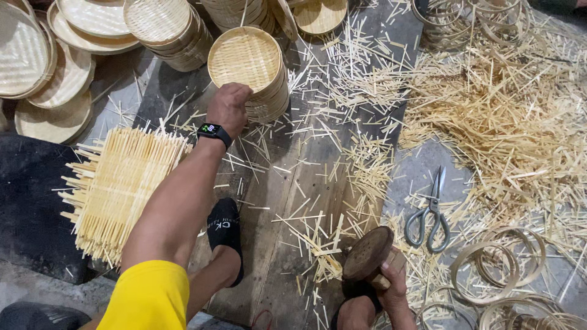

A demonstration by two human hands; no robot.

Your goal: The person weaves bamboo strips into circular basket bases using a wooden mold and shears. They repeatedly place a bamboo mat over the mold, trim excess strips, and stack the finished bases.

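A: Far left first?
B: Shallow woven trays [36, 61] stacked on the floor, pale round ones, overlapping. Below them a square pile of woven mats [116, 189] with loose stick ends poking out all round, lying flat beside a dark mat [27, 208].
A: Any labels or packages?
B: None that I can make out. Only a black watch [214, 133] with a lit face on the left wrist, and a black sock [223, 225] with white lettering.
A: Left hand?
B: The left hand [229, 107] is closed on the near rim of the top basket of a basket stack [251, 73]. Round, tight weave, light tan, stack upright on the grey floor [153, 85].
A: Middle?
B: Wooden boards [293, 183] littered with thin bamboo splinters.
A: Right hand?
B: The right hand [391, 287] grips the handle of a wooden mallet [368, 252], dark round head up, low in the frame by the knee.
A: Further right?
B: Scissors [429, 214], grey handles, blades shut, lying on the floor just beside the mallet. Then bamboo hoops [498, 263] and a big heap of bamboo strips [507, 116].
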